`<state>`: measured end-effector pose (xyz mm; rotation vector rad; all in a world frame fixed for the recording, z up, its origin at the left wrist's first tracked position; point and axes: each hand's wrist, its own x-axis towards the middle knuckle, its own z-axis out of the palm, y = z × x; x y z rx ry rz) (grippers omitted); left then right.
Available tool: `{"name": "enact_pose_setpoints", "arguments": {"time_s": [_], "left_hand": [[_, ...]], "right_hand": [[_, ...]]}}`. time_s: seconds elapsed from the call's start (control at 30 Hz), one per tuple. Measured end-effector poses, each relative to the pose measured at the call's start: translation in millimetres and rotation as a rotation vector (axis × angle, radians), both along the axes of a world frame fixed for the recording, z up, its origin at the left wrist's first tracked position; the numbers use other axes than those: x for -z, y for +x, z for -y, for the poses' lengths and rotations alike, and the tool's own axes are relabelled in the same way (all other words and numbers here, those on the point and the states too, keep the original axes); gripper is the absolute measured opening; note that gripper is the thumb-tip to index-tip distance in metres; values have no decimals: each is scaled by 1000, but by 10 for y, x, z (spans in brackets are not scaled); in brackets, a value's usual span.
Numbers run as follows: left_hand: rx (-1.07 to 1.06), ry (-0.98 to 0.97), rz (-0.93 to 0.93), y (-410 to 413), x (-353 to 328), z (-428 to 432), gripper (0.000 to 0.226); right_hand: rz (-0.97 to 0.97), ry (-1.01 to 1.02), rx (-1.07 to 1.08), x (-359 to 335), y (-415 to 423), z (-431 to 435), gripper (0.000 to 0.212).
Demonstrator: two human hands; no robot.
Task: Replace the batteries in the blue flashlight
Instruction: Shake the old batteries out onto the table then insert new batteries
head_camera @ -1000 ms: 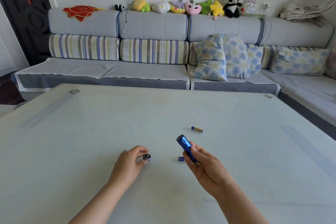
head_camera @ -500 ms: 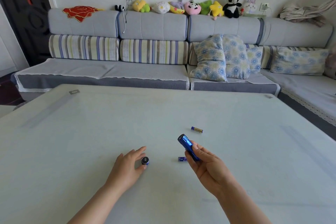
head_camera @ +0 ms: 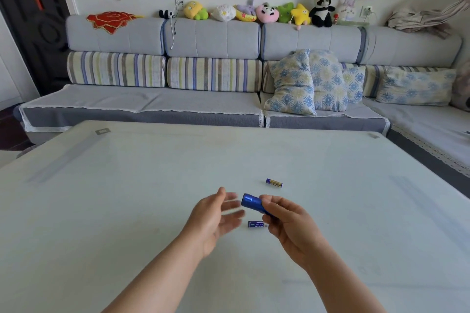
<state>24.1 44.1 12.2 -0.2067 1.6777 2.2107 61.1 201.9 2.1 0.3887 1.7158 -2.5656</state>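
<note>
Both hands are held up over the white table (head_camera: 127,211): the blue flashlight (head_camera: 253,203) is gripped in the right hand (head_camera: 292,226), while the left hand (head_camera: 211,221) is spread open and blurred, just beside the flashlight's end. One battery (head_camera: 256,224) is seen lying on the table between the hands. Another battery (head_camera: 274,182) is seen a little farther back.
</note>
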Motion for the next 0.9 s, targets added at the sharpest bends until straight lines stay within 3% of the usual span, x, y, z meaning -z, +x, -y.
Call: {"name": "enact_pose_setpoints", "arguments": {"time_s": [0.07,0.2,0.33,0.57,0.8,0.9], "left_hand": [[78,77,159,17,3,-76,43],[125,213,237,28,31,-149,42],[89,203,247,48,56,-170,23],[111,137,160,-2,97,-102,14],[45,101,17,-111,132,-53,11],[26,-21,-54,-188,167,-74,13]], "right_hand": [[-38,192,5,-81,3,8,7],[-62,584,18,-188,11,6,10],[-70,669,53,-183,2,-37,9],[-21,415,114,-101,-21,-132,7],[73,-86,204,-55,-21,-249,6],[100,-218,250,-39,-8,-288,6]]}}
